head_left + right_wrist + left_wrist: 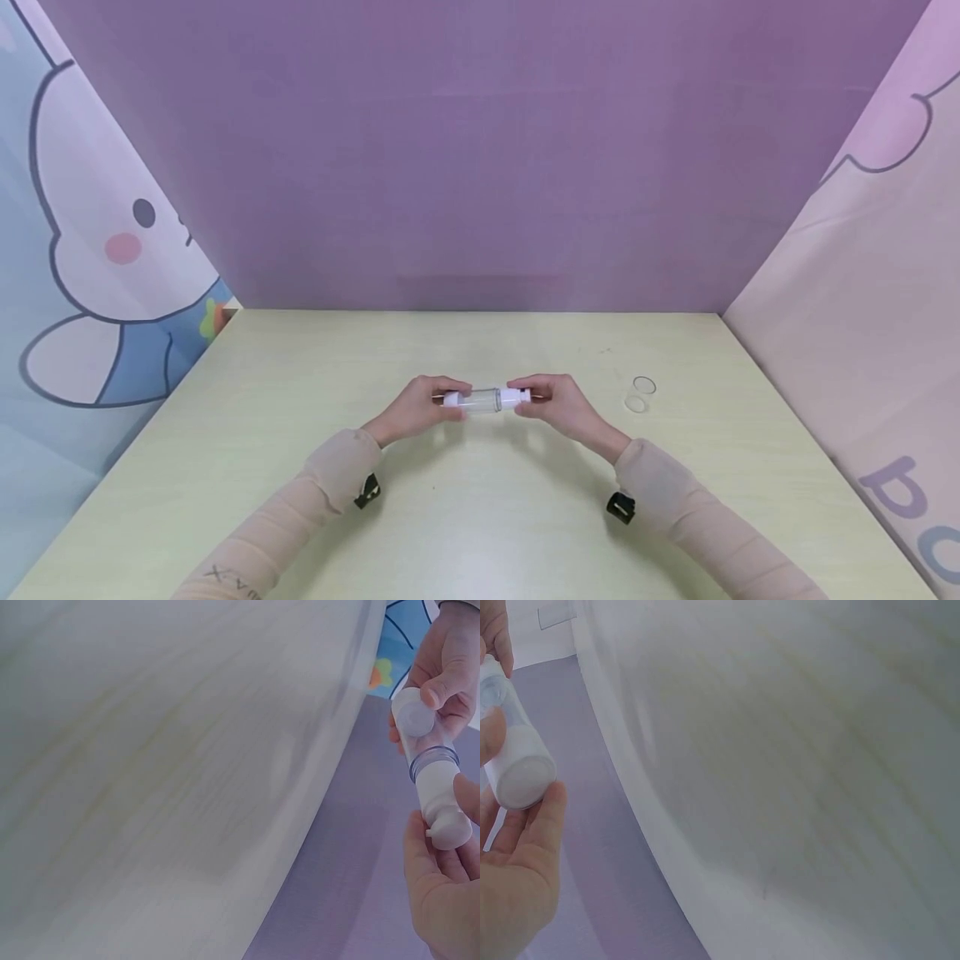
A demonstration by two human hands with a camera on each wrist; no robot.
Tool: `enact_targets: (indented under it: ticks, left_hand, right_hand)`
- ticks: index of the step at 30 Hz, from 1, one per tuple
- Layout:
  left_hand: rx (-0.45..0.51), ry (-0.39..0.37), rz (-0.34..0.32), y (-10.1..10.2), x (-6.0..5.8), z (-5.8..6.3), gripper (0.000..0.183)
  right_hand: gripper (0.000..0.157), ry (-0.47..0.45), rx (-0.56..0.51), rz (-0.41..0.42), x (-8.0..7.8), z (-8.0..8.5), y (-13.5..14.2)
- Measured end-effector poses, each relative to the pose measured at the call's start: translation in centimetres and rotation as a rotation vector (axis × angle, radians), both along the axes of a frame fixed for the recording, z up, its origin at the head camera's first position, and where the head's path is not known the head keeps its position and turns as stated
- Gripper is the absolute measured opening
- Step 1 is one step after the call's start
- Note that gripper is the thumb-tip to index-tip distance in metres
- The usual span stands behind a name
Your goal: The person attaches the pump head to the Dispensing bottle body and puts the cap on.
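As the bottle stretched lengthwise from left hand to right hand, neither was nearer; both were curled. Each gripped 1 white end.

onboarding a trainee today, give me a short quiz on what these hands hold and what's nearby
1. Which hand grips the white, nozzled end of the clear, plastic-looking cylindrical bottle?
2. True or false: the bottle stands upright, untouched.
3. Where is the clear, round-rimmed piece? a) on a sleeve b) on the pale wood-grain table c) under the bottle

Key: 1. right hand; 2. false, the left hand holds it too, sideways; 3. b
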State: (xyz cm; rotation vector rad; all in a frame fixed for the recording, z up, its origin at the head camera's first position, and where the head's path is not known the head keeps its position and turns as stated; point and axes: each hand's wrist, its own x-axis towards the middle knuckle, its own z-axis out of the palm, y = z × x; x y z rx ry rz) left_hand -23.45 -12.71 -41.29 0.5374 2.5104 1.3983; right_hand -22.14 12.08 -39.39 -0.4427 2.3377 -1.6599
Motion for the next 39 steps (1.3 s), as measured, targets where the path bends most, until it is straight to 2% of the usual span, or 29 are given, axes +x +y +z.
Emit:
enact_targets:
  ticks: [9,16,22,39]
  left_hand:
    - [0.009,0.004,0.001,-0.12,0.06,0.15,0.039]
    - [-0.009,0.049,-0.012,-0.04,-0.13,-0.04,0.04]
    - [-0.008,0.021,-0.005,0.12,-0.17,0.08,0.039]
    - [-0.014,0.023,0.002,0.03,-0.2,0.1,0.038]
  right_hand:
    - [0.034,-0.004,0.004,0.001,-0.29,-0.27,0.0]
    - [0.034,0.002,0.007,0.0,-0.19,-0.22,0.04]
    - [0.034,0.004,0.016,-0.013,-0.18,-0.21,0.08]
    - [0.034,0.0,0.042,-0.022,-0.35,-0.47,0.16]
